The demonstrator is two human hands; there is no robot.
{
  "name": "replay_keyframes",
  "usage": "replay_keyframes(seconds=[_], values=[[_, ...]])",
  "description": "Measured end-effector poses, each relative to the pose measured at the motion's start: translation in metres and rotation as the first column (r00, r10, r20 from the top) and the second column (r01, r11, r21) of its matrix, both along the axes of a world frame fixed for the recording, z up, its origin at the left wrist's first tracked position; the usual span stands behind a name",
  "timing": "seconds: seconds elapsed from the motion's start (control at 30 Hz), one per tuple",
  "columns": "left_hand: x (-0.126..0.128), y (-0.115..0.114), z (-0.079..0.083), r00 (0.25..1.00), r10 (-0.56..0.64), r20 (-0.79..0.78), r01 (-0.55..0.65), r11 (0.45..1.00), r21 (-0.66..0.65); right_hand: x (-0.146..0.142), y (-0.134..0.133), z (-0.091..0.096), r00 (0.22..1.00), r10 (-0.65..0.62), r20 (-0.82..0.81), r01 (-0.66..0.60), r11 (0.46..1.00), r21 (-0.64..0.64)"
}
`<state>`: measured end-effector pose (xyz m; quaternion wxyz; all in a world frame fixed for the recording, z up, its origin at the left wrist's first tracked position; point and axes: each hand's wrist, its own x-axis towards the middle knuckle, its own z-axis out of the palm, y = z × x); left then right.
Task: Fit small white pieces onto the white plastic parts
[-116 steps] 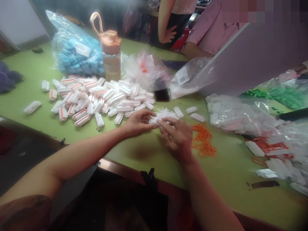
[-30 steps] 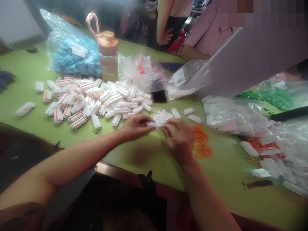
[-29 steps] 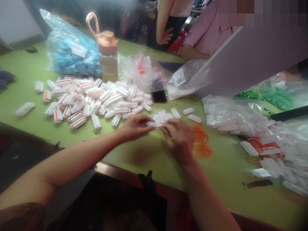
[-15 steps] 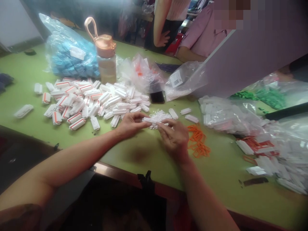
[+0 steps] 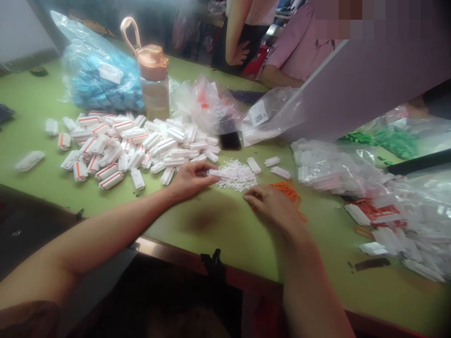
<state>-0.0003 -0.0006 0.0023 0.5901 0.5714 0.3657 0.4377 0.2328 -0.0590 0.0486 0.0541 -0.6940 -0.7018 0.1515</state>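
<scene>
My left hand [image 5: 192, 179] is closed, pinching a small white plastic case [image 5: 217, 175] between thumb and fingers. The case is held over the left side of a pile of tiny white plastic pieces [image 5: 237, 176]. My right hand [image 5: 273, 206] is at the near right of that pile, thumb and fingertips pressed together low over the table. Whatever those fingertips hold, if anything, is too small to make out. Beneath and beyond the right hand lie thin orange plastic frames [image 5: 287, 191], partly covered by it. Loose white cases [image 5: 253, 165] rest just behind the pile.
A heap of white cases [image 5: 169, 145], some orange-striped, spreads to the left. Behind it stand a bottle [image 5: 155, 94] and a bag of blue parts [image 5: 105, 84]. A phone [image 5: 230, 141] lies at the back. Clear bags of white parts [image 5: 320, 164] line the right; other people are across the table.
My right hand has left the white case and moved right and toward me, down near the table by the orange frames. The left hand still holds the case, in nearly the same place.
</scene>
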Motion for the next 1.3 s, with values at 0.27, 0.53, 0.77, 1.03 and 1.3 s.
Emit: replay_keyframes(seconds=[0.27,0.53,0.77,1.03,1.3], values=[[0.003,-0.003,0.001,0.996,-0.031,-0.079,0.035,0.999,0.042,-0.018,-0.002,0.003,0.927,0.156,-0.341,-0.045,0.949,0.311],[0.007,-0.01,0.004,0.984,-0.086,-0.156,0.094,0.994,0.046,-0.026,-0.003,-0.006,0.904,0.363,-0.228,-0.209,0.838,0.504],[0.006,-0.012,0.005,0.979,-0.11,-0.174,0.121,0.991,0.053,-0.033,-0.005,-0.008,0.918,0.36,0.166,-0.381,0.686,0.62],[0.007,-0.01,-0.001,0.994,-0.095,-0.051,0.092,0.994,-0.061,-0.038,-0.008,-0.009,0.891,0.329,0.313,-0.454,0.619,0.641],[0.005,-0.006,-0.003,0.986,-0.095,0.134,0.117,0.979,-0.165,-0.035,-0.007,-0.009,0.919,0.341,-0.199,-0.156,0.777,0.609]])
